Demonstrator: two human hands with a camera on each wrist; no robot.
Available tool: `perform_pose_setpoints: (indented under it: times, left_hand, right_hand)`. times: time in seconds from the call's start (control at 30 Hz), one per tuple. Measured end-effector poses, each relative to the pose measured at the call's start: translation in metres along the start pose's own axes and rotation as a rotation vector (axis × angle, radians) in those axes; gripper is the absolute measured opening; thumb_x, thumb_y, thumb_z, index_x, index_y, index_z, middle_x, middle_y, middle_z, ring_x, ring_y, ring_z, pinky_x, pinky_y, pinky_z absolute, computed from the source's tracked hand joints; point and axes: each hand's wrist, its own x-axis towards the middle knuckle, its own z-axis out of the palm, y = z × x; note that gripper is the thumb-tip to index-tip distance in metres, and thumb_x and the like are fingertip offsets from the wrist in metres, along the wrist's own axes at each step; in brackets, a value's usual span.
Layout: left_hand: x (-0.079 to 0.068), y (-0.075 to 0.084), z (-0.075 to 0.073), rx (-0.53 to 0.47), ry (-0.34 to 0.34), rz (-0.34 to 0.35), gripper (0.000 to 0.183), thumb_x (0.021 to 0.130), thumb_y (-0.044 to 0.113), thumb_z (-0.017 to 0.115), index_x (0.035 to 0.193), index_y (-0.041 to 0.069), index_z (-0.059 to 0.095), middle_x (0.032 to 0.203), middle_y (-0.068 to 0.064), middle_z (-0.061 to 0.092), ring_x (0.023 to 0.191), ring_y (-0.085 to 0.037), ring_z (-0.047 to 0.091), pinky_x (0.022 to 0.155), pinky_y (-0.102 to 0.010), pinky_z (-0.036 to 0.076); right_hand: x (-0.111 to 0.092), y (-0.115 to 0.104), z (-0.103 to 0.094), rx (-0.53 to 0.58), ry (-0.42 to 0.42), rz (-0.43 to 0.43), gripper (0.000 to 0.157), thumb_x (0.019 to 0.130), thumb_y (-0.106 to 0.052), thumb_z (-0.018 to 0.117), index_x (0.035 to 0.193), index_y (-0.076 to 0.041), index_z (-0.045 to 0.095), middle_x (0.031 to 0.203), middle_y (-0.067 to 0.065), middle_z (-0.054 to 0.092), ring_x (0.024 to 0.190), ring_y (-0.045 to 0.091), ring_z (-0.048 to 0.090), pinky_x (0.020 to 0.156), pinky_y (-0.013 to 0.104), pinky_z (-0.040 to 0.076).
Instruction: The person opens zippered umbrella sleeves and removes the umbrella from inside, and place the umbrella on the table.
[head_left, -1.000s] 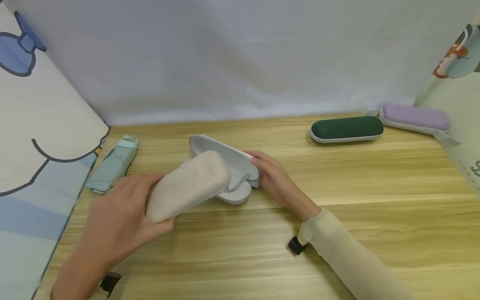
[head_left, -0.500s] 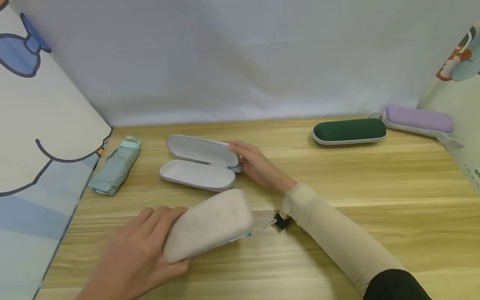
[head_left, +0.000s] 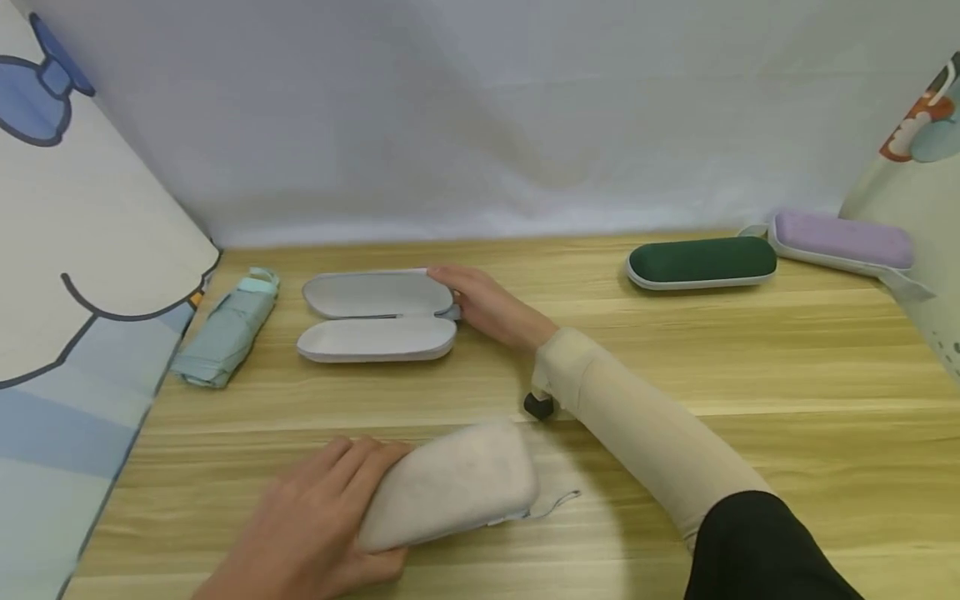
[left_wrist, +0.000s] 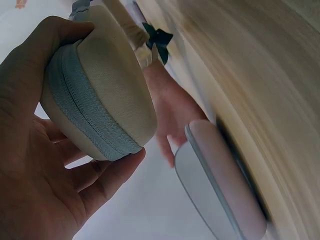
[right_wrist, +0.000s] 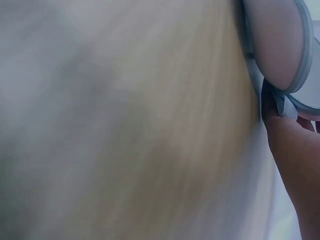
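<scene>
My left hand [head_left: 318, 508] grips a cream zippered case [head_left: 459, 482] from its left end, above the front of the table. The left wrist view shows the light blue zipper [left_wrist: 82, 102] running round its side, with thumb and fingers wrapped about it. A thin cord loop [head_left: 561, 502] trails from the right end. Farther back, my right hand [head_left: 495, 308] holds the right end of an open glasses case [head_left: 375, 339], its thumb on the lid's edge. That case has a pale lining and a pinkish outside, and its hinge faces the hand's small fabric tab.
A folded light teal umbrella [head_left: 228, 332] lies at the left by the patterned cloth. Toward the back right are a green glasses case [head_left: 701, 262] and a lilac case [head_left: 843, 239], both closed. A white cloth [head_left: 480, 125] hangs behind the table [head_left: 750, 358].
My right hand has moved the open glasses case left and set it level, lid tilted back. The left hand has brought the cream case down toward the front right.
</scene>
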Motion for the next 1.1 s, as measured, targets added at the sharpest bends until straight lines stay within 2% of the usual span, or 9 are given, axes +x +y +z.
perform_pose_setpoints:
  times: [0.23,0.5,0.67,0.8,0.97,1.1]
  left_hand:
    - [0.004,0.004,0.011,-0.031,-0.024,0.039,0.084,0.061,0.051,0.089,0.131,0.012,0.063,0.112,0.007,0.067,0.1,-0.01,0.063,0.079,-0.035,0.059]
    - [0.01,0.005,0.02,-0.049,-0.049,0.059,0.082,0.066,0.053,0.088,0.132,0.012,0.062,0.114,0.004,0.067,0.103,-0.013,0.065,0.081,-0.037,0.06]
    - [0.017,0.004,0.024,-0.032,-0.069,0.07,0.08,0.067,0.055,0.087,0.131,0.012,0.063,0.114,0.003,0.068,0.1,-0.015,0.065,0.079,-0.036,0.06]
    - [0.024,0.003,0.028,-0.014,-0.075,0.076,0.079,0.068,0.055,0.085,0.13,0.013,0.063,0.113,0.002,0.068,0.095,-0.014,0.064,0.077,-0.034,0.06]
    - [0.035,0.001,0.035,-0.004,-0.054,0.109,0.077,0.067,0.052,0.085,0.127,0.01,0.064,0.107,0.001,0.067,0.087,-0.014,0.06,0.07,-0.032,0.057]
    - [0.044,-0.002,0.04,0.004,-0.053,0.125,0.076,0.067,0.051,0.086,0.126,0.008,0.065,0.106,-0.001,0.068,0.085,-0.016,0.06,0.071,-0.033,0.057]
  right_hand:
    - [0.02,0.0,0.012,-0.012,-0.054,-0.012,0.048,0.114,-0.026,0.04,0.153,0.001,0.048,0.156,0.015,0.051,0.137,0.021,0.053,0.118,0.042,0.043]
    - [0.027,-0.005,0.012,-0.096,-0.021,-0.003,0.048,0.114,-0.024,0.039,0.152,0.003,0.048,0.156,0.016,0.051,0.146,0.028,0.049,0.121,0.04,0.04]
    - [0.024,-0.011,0.007,-0.162,0.006,0.029,0.047,0.114,-0.024,0.041,0.154,0.001,0.046,0.163,0.011,0.045,0.151,0.025,0.044,0.122,0.036,0.038]
    - [0.021,-0.016,0.002,-0.199,0.017,0.036,0.047,0.114,-0.024,0.043,0.154,0.0,0.047,0.163,0.011,0.045,0.147,0.028,0.049,0.12,0.037,0.042]
    - [0.015,-0.022,-0.006,-0.221,0.01,0.021,0.049,0.113,-0.023,0.045,0.155,0.003,0.044,0.16,0.016,0.048,0.141,0.033,0.055,0.116,0.041,0.046]
    - [0.004,-0.025,-0.011,-0.249,0.008,-0.008,0.048,0.113,-0.021,0.047,0.155,0.003,0.045,0.158,0.018,0.05,0.14,0.034,0.056,0.117,0.043,0.046]
